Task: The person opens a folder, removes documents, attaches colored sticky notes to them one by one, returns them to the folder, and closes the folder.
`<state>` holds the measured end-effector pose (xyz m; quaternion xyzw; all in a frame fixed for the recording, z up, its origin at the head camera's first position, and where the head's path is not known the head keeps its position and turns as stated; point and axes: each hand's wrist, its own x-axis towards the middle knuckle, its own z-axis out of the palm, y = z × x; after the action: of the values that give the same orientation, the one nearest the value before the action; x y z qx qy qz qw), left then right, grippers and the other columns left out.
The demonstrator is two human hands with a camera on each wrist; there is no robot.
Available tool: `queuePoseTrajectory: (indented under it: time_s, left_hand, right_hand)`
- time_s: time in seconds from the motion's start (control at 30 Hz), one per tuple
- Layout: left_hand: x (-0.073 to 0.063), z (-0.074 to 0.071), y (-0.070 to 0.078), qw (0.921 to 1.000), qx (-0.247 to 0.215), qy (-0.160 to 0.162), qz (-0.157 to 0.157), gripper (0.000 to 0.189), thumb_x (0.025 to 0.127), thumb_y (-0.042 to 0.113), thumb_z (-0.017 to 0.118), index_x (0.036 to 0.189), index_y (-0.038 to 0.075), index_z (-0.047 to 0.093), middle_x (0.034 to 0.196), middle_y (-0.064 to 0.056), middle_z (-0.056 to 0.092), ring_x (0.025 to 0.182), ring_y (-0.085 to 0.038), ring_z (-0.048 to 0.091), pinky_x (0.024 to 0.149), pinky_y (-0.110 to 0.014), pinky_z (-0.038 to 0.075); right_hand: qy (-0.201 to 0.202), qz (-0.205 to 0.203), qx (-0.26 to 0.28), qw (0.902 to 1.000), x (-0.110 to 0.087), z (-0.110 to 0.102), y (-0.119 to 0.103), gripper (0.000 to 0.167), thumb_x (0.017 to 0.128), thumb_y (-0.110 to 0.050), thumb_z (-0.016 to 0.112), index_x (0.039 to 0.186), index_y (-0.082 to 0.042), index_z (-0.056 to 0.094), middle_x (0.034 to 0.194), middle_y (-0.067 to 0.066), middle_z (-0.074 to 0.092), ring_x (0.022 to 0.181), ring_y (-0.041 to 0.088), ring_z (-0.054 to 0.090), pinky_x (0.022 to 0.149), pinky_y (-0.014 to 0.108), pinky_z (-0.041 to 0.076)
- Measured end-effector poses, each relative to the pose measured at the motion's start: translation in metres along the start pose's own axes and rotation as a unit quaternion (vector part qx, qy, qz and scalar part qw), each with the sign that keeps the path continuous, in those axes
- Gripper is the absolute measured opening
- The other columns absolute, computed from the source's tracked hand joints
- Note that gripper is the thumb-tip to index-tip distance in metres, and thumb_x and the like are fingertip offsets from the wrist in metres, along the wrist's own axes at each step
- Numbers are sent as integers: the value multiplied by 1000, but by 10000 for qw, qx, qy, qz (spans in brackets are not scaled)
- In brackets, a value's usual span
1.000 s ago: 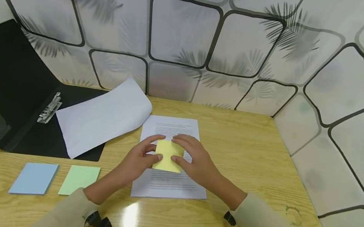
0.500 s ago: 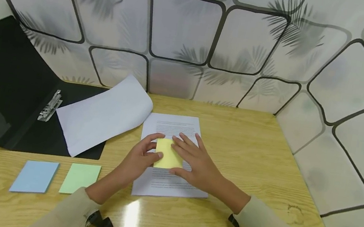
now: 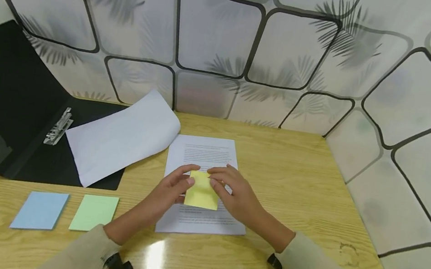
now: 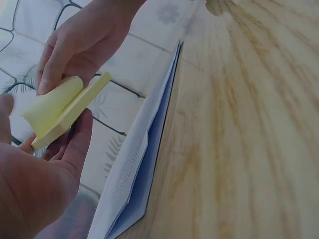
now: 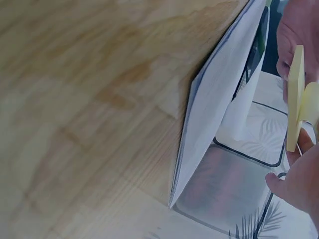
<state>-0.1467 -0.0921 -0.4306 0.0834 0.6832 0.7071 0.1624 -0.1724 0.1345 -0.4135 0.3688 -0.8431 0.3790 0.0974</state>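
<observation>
A pad of yellow sticky notes [image 3: 202, 193] is held up over a printed sheet [image 3: 210, 150] on the table. My left hand [image 3: 163, 195] grips the pad at its left side, thumb on top and fingers beneath. My right hand [image 3: 240, 200] pinches the pad's top sheet [image 4: 54, 102] between thumb and fingers. In the left wrist view that sheet bends up in a curl away from the thick pad. The right wrist view shows the pad [image 5: 295, 99] edge-on, with the curled sheet beside it.
Left of the papers lie a blue sticky-note pad [image 3: 40, 210] and a green one [image 3: 94, 213]. Behind them an open black folder [image 3: 15, 120] with a metal clip [image 3: 59, 126] bears loose white paper [image 3: 124, 137]. A patterned wall [image 3: 218, 36] borders the table's back and right.
My right hand spread its fingers at the pad, then closed thumb and fingers on the top sheet, which now lifts. The pad has shifted slightly toward me and right.
</observation>
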Motion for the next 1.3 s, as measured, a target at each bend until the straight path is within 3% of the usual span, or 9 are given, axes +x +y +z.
queuePoseTrajectory:
  time_s: [0.13,0.2,0.37,0.47,0.67,0.87,1.13,1.3]
  left_hand:
    - [0,0,-2,9996,250,-40,145,51,104,28,56,152,20,40,134,-14,59,102,-19,64,83,-33,53]
    - [-1,0,-2,9994,292,-13,171,50,105,27,56,152,20,40,133,-13,61,99,-19,65,80,-31,53]
    - [-1,0,-2,9982,552,97,209,46,105,29,56,149,23,44,125,-11,64,90,-17,60,74,-29,47]
    - [-1,0,-2,9973,677,49,289,46,105,28,57,148,23,45,119,-13,63,86,-17,57,72,-28,46]
    - [1,0,-2,9979,553,-77,333,45,105,17,55,149,22,45,123,-15,64,87,-17,63,74,-26,52]
    - [-1,2,-4,9962,814,68,307,45,104,11,55,148,19,48,123,-16,66,86,-17,65,71,-24,51]
    - [-1,4,-9,9937,1070,87,328,48,102,8,57,149,17,49,124,-16,69,92,-17,68,76,-25,55]
    - [-5,3,-7,9906,1322,31,347,49,102,9,59,149,18,49,123,-15,70,93,-16,67,76,-26,54]
  right_hand:
    - [209,-146,-32,9997,3,-1,-1,12,100,-13,63,110,-11,71,121,2,68,115,19,60,95,40,49]
    - [198,-445,-155,9987,5,-3,-1,17,98,-10,66,114,-11,71,117,1,70,112,19,61,97,41,47]
    - [-301,-1195,-220,9921,10,-8,-2,25,95,-3,67,118,-9,71,112,0,72,100,14,64,89,34,50]
    - [-618,-1312,-193,9892,11,-12,-2,22,96,0,65,114,-8,73,112,1,71,99,13,65,83,26,52]
    - [-655,-1118,-129,9915,9,-19,-1,22,96,4,63,114,-4,73,110,5,69,91,13,64,73,21,53]
    - [-606,-494,-12,9969,8,-22,-2,23,95,5,63,113,-5,74,110,6,70,90,14,63,72,24,53]
    - [-675,-88,-152,9976,6,-25,2,26,95,8,61,109,-7,77,111,6,70,105,22,67,85,29,57]
    - [-606,140,102,9980,5,-26,3,25,95,8,61,109,-6,77,113,8,70,108,24,67,87,31,58]
